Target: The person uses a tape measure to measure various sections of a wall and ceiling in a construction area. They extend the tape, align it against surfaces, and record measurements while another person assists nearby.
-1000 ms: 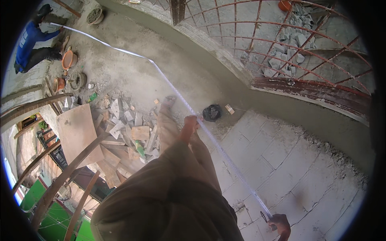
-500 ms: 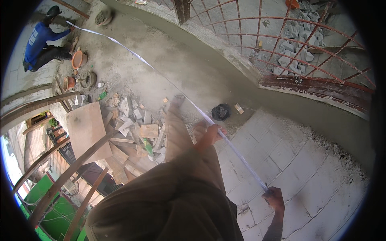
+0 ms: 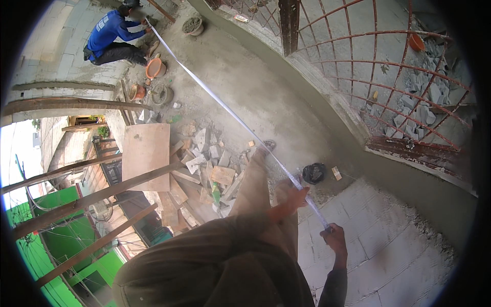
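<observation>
While the left hand (image 3: pixel 295 197) and right hand (image 3: pixel 335 236) pinch it, the white measuring tape (image 3: pixel 225 110) runs taut.

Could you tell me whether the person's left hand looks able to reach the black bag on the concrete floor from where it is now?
Probably not as things stand: the left hand grips the stretched measuring tape, and the black bag lies lower, on the floor. Nothing blocks the way, but the person would likely need to let go and bend.

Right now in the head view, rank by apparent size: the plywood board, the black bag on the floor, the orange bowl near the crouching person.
1. Plywood board, clearly largest.
2. Black bag and orange bowl look alike; the bowl lies farther off, so no ranking between them.
</observation>
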`<state>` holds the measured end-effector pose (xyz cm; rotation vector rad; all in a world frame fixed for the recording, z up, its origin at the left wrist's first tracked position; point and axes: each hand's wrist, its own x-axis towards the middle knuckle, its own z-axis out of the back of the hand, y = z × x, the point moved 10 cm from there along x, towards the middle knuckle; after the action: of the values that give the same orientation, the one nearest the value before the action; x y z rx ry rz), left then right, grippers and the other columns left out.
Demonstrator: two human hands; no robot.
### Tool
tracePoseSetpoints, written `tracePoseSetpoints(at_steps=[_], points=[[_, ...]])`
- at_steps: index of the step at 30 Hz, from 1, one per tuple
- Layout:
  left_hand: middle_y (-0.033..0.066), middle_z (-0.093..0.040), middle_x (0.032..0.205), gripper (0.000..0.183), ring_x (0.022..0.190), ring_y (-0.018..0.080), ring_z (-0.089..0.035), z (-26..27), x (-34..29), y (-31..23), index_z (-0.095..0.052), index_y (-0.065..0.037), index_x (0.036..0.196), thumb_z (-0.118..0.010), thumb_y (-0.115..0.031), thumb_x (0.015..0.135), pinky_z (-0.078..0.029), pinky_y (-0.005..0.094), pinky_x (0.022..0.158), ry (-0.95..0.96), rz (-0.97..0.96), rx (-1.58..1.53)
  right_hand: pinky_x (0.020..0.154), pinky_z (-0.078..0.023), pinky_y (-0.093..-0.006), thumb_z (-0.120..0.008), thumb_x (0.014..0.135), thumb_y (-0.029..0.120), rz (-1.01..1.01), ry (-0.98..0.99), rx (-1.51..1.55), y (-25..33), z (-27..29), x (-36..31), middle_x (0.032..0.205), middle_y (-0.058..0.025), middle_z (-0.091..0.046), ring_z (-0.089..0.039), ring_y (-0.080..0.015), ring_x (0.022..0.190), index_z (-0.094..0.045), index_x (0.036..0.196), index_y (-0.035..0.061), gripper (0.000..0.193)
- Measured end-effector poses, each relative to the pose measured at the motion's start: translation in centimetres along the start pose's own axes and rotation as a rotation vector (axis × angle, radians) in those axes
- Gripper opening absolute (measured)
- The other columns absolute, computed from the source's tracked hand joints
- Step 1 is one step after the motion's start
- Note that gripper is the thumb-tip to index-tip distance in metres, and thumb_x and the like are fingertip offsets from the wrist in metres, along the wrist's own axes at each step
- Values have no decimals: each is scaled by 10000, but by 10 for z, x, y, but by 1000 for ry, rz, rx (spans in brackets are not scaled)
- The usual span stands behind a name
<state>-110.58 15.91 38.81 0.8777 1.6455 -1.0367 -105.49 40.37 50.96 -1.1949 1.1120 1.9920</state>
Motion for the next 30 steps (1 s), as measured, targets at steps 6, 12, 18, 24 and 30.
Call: tracePoseSetpoints(at_steps=[6,12,18,24,30], points=[[114,-729,1034,312,942,256,-736,16,21,-5,-628,-47,1239,-696,-237,1001,-609,416,794,-26,-51,67,537,-459,-306,-792,803,93,80,-2,-82,-6,-10,21,679,5,-573,-554,-102,589,-679,952,8,205],[110,-750,934,241,870,280,-764,61,79,-16,-668,13,1161,-685,-143,978,-633,409,694,-24,-449,310,794,-561,-453,-829,758,234,286,-233,-351,31,-20,11,920,-150,-672,-687,-325,842,-697,1095,-19,442],[177,-761,1088,260,983,278,-780,36,12,-32,-598,1,1207,-574,-226,1084,-668,408,812,-55,-162,-97,957,-544,-486,-836,790,334,270,-261,-509,54,-42,-7,1145,-191,-635,-650,-381,1097,-656,1243,-30,608],[151,-699,1015,423,1007,286,-758,1,-33,37,-609,7,1151,-499,-401,1144,-631,408,932,22,-76,-63,892,-560,-523,-825,831,363,393,-444,-562,83,-60,-36,1152,-171,-588,-607,-383,1133,-652,1150,-7,518],[119,-697,990,439,921,235,-718,7,-21,101,-642,-8,1085,-547,-436,1116,-573,394,825,73,53,-166,854,-577,-465,-810,883,353,391,-302,-326,75,-57,-39,1148,-162,-634,-654,-332,1098,-693,1155,26,441]])
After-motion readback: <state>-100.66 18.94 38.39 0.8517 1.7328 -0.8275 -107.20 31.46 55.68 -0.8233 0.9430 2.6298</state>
